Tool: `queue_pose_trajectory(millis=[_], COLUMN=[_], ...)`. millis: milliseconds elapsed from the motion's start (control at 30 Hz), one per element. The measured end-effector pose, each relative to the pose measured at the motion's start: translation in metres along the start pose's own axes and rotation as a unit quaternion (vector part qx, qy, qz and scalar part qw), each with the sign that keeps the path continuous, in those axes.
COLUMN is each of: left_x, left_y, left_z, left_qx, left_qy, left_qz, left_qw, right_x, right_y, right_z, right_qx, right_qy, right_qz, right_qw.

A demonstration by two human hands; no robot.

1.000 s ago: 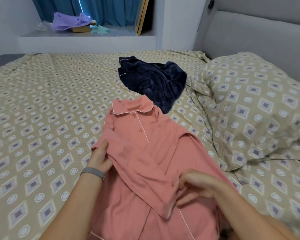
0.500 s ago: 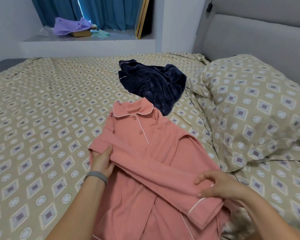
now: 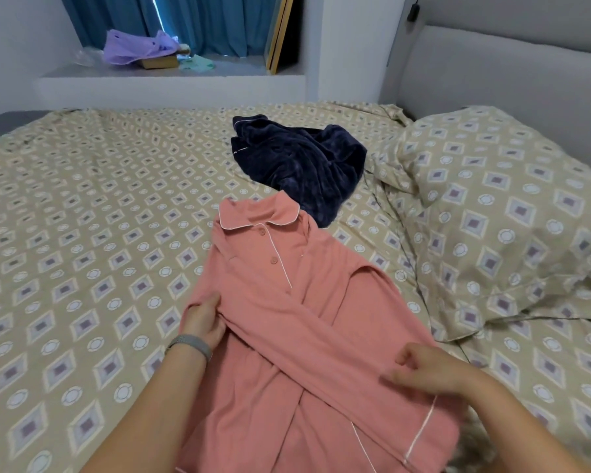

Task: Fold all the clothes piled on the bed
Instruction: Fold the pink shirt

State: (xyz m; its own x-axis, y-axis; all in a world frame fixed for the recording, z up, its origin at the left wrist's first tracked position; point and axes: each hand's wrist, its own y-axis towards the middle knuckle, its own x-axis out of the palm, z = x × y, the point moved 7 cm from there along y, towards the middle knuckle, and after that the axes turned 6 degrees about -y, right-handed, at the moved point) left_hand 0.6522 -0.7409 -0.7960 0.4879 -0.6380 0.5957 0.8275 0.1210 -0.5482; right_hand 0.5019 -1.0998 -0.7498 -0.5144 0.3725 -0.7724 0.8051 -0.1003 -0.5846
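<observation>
A pink button-up pyjama shirt [image 3: 307, 302] with white piping lies collar-away on the patterned bed [image 3: 93, 240]. One sleeve runs diagonally across its front from left to lower right. My left hand [image 3: 202, 319] grips the shirt's left edge where that sleeve starts, thumb on top. My right hand [image 3: 423, 370] rests on the sleeve near its cuff, fingers loosely curled above the cloth. A crumpled dark navy velvet garment [image 3: 301, 162] lies beyond the collar.
A pillow [image 3: 512, 213] in the same pattern fills the right side, against a grey padded headboard [image 3: 512, 73]. Behind the bed is a white ledge [image 3: 171, 83] with a purple bag [image 3: 137, 46] and blue curtains.
The sleeve has been drawn out across the shirt's front toward the lower right and laid flat. My right hand has loosened from the cuff; my left hand stayed at the left edge.
</observation>
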Motion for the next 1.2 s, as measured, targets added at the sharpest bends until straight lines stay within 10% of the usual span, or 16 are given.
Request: queue_pose_trajectory(millis=[467, 733, 967, 1200], left_x=[0.007, 0.061, 0.085, 0.073], left_y=[-0.041, -0.033, 0.071, 0.116], left_z=[0.009, 0.072, 0.096, 0.083], left_qx=[-0.087, 0.145, 0.182, -0.028], left_qy=[0.190, 0.747, 0.588, 0.579], left_qz=[0.064, -0.022, 0.048, -0.049], left_qw=[0.976, 0.649, 0.787, 0.813], right_x=[-0.015, -0.086, -0.177, -0.151], right_y=[0.037, 0.095, 0.218, 0.271], right_z=[-0.027, -0.130, -0.171, -0.161], right_qx=[0.006, -0.167, -0.180, -0.115], right_qy=[-0.076, 0.111, 0.117, 0.151], right_qz=[0.072, 0.255, 0.317, -0.001], right_qw=[0.995, 0.946, 0.924, 0.982])
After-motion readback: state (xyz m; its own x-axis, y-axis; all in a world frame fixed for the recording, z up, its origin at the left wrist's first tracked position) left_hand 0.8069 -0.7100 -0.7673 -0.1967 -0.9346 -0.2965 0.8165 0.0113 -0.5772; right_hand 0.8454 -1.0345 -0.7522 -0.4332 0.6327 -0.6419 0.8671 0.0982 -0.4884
